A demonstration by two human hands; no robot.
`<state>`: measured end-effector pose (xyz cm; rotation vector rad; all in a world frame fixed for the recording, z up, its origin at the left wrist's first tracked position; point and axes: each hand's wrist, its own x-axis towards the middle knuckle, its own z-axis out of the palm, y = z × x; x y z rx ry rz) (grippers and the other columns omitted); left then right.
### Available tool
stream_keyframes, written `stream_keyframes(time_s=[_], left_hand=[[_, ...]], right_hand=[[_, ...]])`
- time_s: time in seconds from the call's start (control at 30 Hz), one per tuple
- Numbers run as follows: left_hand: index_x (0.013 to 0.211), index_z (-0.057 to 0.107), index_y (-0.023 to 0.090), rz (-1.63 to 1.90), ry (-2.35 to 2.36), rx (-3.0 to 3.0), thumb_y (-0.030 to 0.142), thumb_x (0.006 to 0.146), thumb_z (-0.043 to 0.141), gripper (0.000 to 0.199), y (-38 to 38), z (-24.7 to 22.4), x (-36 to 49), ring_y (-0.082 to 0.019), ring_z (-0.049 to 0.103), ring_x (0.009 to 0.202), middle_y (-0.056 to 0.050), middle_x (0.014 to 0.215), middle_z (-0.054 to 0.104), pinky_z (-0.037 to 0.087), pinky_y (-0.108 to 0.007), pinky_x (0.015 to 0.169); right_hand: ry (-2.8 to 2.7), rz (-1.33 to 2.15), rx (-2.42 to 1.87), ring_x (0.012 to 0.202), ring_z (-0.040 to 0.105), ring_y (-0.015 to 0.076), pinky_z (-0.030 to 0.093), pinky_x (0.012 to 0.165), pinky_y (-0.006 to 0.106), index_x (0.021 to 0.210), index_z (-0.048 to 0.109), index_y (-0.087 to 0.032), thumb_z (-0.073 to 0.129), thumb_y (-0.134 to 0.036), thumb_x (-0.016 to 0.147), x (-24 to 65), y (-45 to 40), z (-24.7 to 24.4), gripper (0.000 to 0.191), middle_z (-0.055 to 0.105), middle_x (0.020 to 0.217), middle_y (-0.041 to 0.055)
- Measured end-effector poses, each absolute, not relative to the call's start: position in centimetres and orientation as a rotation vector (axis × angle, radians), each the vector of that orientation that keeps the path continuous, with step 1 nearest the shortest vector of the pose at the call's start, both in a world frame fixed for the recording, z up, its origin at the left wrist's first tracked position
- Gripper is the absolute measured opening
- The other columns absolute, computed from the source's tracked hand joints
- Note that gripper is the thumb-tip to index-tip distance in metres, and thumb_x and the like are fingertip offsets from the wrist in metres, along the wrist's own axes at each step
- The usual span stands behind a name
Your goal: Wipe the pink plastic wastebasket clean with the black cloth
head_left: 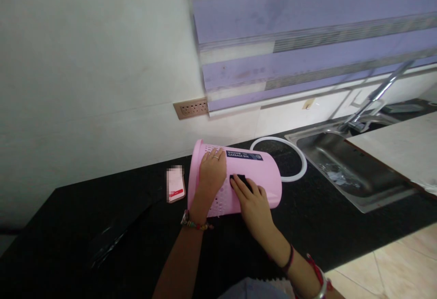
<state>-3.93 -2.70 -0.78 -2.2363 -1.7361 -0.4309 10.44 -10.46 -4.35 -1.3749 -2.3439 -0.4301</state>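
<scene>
A pink garbage bin point(254, 171) lies on its side on the black counter, its rim to the left and its base to the right. My left hand point(213, 171) grips the bin near the rim, fingers bent over its upper side beside the dark label point(244, 155). Lower down on the same wall, my right hand point(254, 203) presses a small black piece that looks like folded cloth point(243, 179) flat against the pink plastic. Its fingers cover part of that black piece.
A white ring point(305, 167) lies partly behind the bin's base. Left of the rim is a pinkish phone point(175, 185), with black plastic point(112, 244) farther left. To the right are a steel sink point(355, 171), a faucet point(378, 92) and a pale board point(399, 144) over the sink.
</scene>
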Motion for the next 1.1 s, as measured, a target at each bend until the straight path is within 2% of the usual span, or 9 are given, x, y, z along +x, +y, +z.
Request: stream_keyframes(time_s=[0.23,0.4,0.53,0.73,0.9,1.1], left_hand=[[0.119,0.054,0.007,-0.415,-1.817,-2.240,0.007,0.086,0.034,0.039,-2.9,-0.4,-3.4,-0.022,0.051,0.116,-0.013,0.123,0.059,0.036,-0.038,0.101],[0.120,0.053,0.006,-0.414,-1.873,-2.186,0.007,0.086,0.032,0.040,-3.4,-0.3,-2.9,-0.023,0.047,0.121,-0.015,0.126,0.056,0.030,-0.041,0.106],[0.119,0.054,0.009,-0.405,-1.768,-2.212,0.009,0.087,0.030,0.040,-3.4,-0.3,-3.2,-0.025,0.039,0.128,-0.013,0.137,0.046,0.028,-0.045,0.107],[0.121,0.052,0.006,-0.330,-1.766,-2.308,0.010,0.088,0.031,0.039,-2.3,-0.4,-4.0,-0.022,0.050,0.118,-0.015,0.122,0.059,0.035,-0.039,0.102],[0.118,0.055,0.011,-0.415,-1.757,-2.230,0.011,0.088,0.032,0.038,-2.4,-0.6,-3.9,-0.022,0.049,0.119,-0.012,0.124,0.058,0.030,-0.040,0.105],[0.116,0.055,0.011,-0.433,-1.821,-2.228,0.011,0.088,0.035,0.035,-2.4,-0.3,-3.8,-0.021,0.052,0.114,-0.013,0.119,0.061,0.034,-0.038,0.102]], right_hand=[[-2.351,-0.468,-1.370,0.102,0.050,0.0251,0.039,0.075,0.036,0.124,0.056,-0.019,0.039,0.000,0.081,10.6,-10.6,-4.5,0.050,0.056,0.129,0.0030],[-2.297,-0.474,-1.458,0.102,0.050,0.0264,0.041,0.074,0.037,0.126,0.054,-0.018,0.038,-0.001,0.082,10.8,-10.0,-4.5,0.050,0.055,0.129,0.0041],[-2.286,-0.515,-1.445,0.101,0.050,0.0257,0.042,0.074,0.036,0.124,0.055,-0.017,0.037,0.001,0.080,11.1,-10.8,-5.1,0.051,0.056,0.128,0.0033],[-2.309,-0.449,-1.436,0.102,0.049,0.0260,0.042,0.074,0.036,0.126,0.054,-0.019,0.039,-0.001,0.081,10.6,-10.2,-4.9,0.051,0.055,0.130,0.0014],[-2.275,-0.424,-1.471,0.102,0.048,0.0269,0.041,0.072,0.036,0.125,0.055,-0.019,0.040,-0.002,0.082,10.1,-9.9,-4.6,0.048,0.056,0.129,0.0032],[-2.290,-0.367,-1.448,0.104,0.047,0.0258,0.040,0.074,0.036,0.128,0.052,-0.021,0.040,-0.003,0.083,10.0,-9.8,-4.7,0.050,0.054,0.131,0.0058]])
